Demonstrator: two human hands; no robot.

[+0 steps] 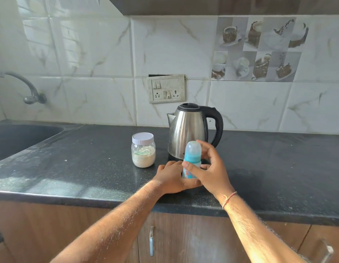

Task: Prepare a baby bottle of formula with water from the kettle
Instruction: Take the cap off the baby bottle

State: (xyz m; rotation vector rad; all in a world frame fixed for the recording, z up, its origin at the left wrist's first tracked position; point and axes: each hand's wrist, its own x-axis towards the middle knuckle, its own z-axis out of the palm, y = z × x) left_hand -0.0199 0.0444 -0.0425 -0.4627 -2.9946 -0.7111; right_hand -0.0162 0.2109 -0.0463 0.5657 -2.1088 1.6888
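Two hands on baby bottle (192, 156), left hand (171, 177) low, right hand (210, 168) high

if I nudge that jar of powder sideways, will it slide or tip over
Probably slide: the jar looks squat and wide, and the powder sits low, roughly half full. The dark countertop looks polished, so little grip. It's likely light, and the screw lid should contain spills.

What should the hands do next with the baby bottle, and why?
Probably twist the blue top off. The baby bottle stands on the counter with its clear cap and blue ring still on. The left hand holds its lower part and the right hand grips the ring, so nothing can go in yet. The powder jar and kettle are both still closed.
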